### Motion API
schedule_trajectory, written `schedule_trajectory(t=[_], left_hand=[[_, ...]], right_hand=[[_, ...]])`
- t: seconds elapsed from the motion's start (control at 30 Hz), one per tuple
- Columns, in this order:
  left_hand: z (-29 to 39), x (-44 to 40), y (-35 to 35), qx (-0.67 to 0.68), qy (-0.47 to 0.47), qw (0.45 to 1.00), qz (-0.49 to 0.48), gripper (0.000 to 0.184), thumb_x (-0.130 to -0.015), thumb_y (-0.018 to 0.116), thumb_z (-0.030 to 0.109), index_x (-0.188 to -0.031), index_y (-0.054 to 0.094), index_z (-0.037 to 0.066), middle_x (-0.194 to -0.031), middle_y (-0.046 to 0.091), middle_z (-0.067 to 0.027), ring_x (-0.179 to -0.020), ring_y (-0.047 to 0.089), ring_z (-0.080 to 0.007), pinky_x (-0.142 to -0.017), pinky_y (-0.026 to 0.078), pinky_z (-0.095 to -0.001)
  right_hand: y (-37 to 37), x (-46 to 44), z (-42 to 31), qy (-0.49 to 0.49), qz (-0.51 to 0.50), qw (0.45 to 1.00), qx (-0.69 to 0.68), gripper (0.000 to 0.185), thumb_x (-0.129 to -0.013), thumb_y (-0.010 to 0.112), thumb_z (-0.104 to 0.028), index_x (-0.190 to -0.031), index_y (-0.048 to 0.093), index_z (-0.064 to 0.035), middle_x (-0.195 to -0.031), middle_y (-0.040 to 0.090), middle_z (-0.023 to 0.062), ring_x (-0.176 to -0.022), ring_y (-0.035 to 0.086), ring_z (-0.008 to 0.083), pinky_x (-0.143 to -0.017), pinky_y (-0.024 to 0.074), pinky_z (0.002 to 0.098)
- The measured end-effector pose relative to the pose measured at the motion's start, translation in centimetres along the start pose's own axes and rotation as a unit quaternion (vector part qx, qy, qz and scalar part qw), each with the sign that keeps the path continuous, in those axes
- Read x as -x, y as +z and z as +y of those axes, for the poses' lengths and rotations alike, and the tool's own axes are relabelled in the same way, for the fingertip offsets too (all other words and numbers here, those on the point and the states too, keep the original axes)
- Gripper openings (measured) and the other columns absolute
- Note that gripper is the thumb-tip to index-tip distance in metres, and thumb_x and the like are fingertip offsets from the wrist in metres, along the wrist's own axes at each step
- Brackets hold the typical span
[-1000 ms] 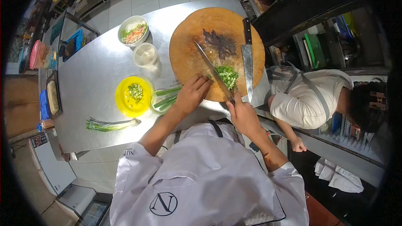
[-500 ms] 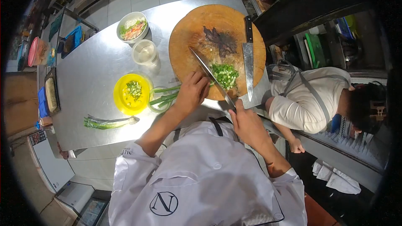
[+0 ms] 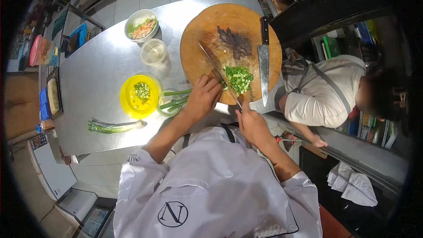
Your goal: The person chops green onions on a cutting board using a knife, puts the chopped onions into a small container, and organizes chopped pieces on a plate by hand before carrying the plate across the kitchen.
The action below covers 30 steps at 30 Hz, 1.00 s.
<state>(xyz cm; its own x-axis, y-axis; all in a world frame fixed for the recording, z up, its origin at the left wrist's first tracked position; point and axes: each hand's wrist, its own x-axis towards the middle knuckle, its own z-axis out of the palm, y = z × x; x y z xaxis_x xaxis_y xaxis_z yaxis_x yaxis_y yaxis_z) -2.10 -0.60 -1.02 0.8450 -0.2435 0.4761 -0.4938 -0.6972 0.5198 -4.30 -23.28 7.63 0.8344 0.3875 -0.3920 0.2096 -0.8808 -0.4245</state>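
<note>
My right hand [image 3: 252, 125] is closed round the handle of a knife [image 3: 216, 65], its blade angled across the near part of a round wooden chopping board [image 3: 198, 31]. Curled beside the blade, my left hand [image 3: 203, 93] presses on green onions [image 3: 177, 101], whose long stalks trail leftward over a clear container [image 3: 165, 111]. Chopped green onion [image 3: 239, 80] lies heaped just right of the blade. A second knife [image 3: 263, 68] rests along the board's right side. Dark, leaf-like pieces [image 3: 235, 42] lie toward the board's far side.
Left of the board are a yellow bowl [image 3: 128, 89] with chopped green onion, a clear tub [image 3: 154, 53], and a white bowl [image 3: 142, 25] of shredded vegetables. A bundle of green onions [image 3: 115, 126] lies on the metal table [image 3: 83, 92]. A person [image 3: 321, 90] bends at the right.
The knife has tilted and its handle has shifted slightly left with my right hand. My left hand stays on the stalks. The person at right has moved their hand a little.
</note>
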Motion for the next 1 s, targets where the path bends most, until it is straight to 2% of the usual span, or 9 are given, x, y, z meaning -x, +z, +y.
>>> schedule_trajectory(t=[0.17, 0.33, 0.4, 0.47, 0.6, 0.67, 0.8, 0.9, 1.0], left_hand=[[-0.2, -0.1, 0.0, 0.012, -0.006, 1.000, -0.004, 0.015, -0.089, 0.080, 0.002, -0.103, 0.073, 0.001, -0.102, 0.066, -0.0117, -0.100, 0.062, -0.0339, -0.089, 0.052, -0.0454], [-0.6, 0.1, 0.4, 0.031, -0.005, 0.999, -0.008, 0.018, -0.090, 0.078, 0.005, -0.108, 0.073, 0.003, -0.105, 0.066, -0.0105, -0.104, 0.061, -0.0328, -0.093, 0.052, -0.0448], [-0.9, 0.2, 0.3, 0.029, -0.007, 0.999, -0.021, 0.021, -0.091, 0.076, 0.007, -0.112, 0.073, 0.003, -0.109, 0.067, -0.0093, -0.107, 0.060, -0.0321, -0.096, 0.050, -0.0443], [-0.8, 0.2, 0.4, 0.018, 0.004, 1.000, -0.025, 0.021, -0.091, 0.076, 0.007, -0.112, 0.073, 0.004, -0.109, 0.067, -0.0092, -0.106, 0.060, -0.0320, -0.095, 0.050, -0.0442], [-0.8, 0.1, 0.3, 0.007, 0.003, 0.999, -0.032, 0.021, -0.091, 0.076, 0.008, -0.112, 0.072, 0.004, -0.109, 0.067, -0.0093, -0.105, 0.060, -0.0317, -0.095, 0.050, -0.0440], [-0.6, -0.1, 0.1, 0.028, 0.001, 1.000, -0.004, 0.015, -0.092, 0.078, 0.004, -0.105, 0.071, 0.004, -0.102, 0.065, -0.0113, -0.102, 0.061, -0.0332, -0.092, 0.053, -0.0447], [-0.6, -0.1, 0.1, 0.022, 0.005, 1.000, -0.007, 0.016, -0.092, 0.078, 0.004, -0.106, 0.071, 0.003, -0.102, 0.065, -0.0113, -0.102, 0.061, -0.0333, -0.092, 0.053, -0.0446], [-0.7, -0.1, 0.3, 0.022, 0.012, 1.000, -0.003, 0.019, -0.091, 0.078, 0.003, -0.108, 0.070, 0.003, -0.101, 0.065, -0.0114, -0.100, 0.062, -0.0336, -0.091, 0.053, -0.0445], [-0.8, 0.2, 0.3, 0.025, 0.016, 0.999, 0.017, 0.020, -0.092, 0.078, 0.003, -0.110, 0.070, 0.003, -0.103, 0.066, -0.0120, -0.101, 0.061, -0.0339, -0.092, 0.053, -0.0447]], right_hand=[[-5.1, 2.1, -2.0, -0.005, -0.063, 0.998, -0.006, 0.031, -0.113, 0.054, -0.016, -0.123, 0.048, 0.0124, -0.083, 0.071, 0.0367, -0.085, 0.072, 0.0582, -0.078, 0.0580, 0.0641], [-0.4, 0.5, -0.1, -0.017, -0.031, 0.998, -0.059, 0.031, -0.113, 0.053, -0.016, -0.122, 0.048, 0.0133, -0.084, 0.071, 0.0381, -0.087, 0.071, 0.0591, -0.080, 0.0565, 0.0651], [-1.2, 0.5, -0.4, -0.028, -0.005, 0.997, -0.077, 0.031, -0.113, 0.054, -0.016, -0.122, 0.048, 0.0132, -0.085, 0.070, 0.0387, -0.087, 0.071, 0.0594, -0.081, 0.0561, 0.0653], [-4.0, 1.6, -1.3, 0.001, -0.071, 0.997, -0.044, 0.030, -0.113, 0.054, -0.016, -0.120, 0.048, 0.0124, -0.086, 0.070, 0.0404, -0.089, 0.070, 0.0605, -0.081, 0.0555, 0.0659], [-0.9, 1.1, -0.2, 0.000, -0.059, 0.996, -0.061, 0.031, -0.113, 0.053, -0.017, -0.120, 0.048, 0.0126, -0.088, 0.069, 0.0414, -0.090, 0.070, 0.0613, -0.082, 0.0552, 0.0661], [-0.5, 0.2, 0.0, -0.029, -0.021, 0.995, -0.089, 0.031, -0.114, 0.053, -0.016, -0.121, 0.048, 0.0134, -0.087, 0.070, 0.0409, -0.091, 0.069, 0.0620, -0.082, 0.0550, 0.0663], [-3.2, 1.5, -0.9, -0.020, -0.060, 0.997, -0.044, 0.031, -0.113, 0.053, -0.015, -0.122, 0.048, 0.0143, -0.086, 0.070, 0.0398, -0.089, 0.069, 0.0621, -0.082, 0.0552, 0.0660], [-0.8, 0.9, -0.1, -0.003, -0.061, 0.994, -0.087, 0.042, -0.115, 0.054, -0.022, -0.130, 0.046, 0.0163, -0.093, 0.068, 0.0436, -0.094, 0.067, 0.0642, -0.083, 0.0521, 0.0676], [-1.6, 0.6, -0.7, -0.030, -0.023, 0.995, -0.088, 0.034, -0.114, 0.053, -0.017, -0.122, 0.048, 0.0158, -0.085, 0.070, 0.0397, -0.088, 0.070, 0.0621, -0.081, 0.0556, 0.0652]])
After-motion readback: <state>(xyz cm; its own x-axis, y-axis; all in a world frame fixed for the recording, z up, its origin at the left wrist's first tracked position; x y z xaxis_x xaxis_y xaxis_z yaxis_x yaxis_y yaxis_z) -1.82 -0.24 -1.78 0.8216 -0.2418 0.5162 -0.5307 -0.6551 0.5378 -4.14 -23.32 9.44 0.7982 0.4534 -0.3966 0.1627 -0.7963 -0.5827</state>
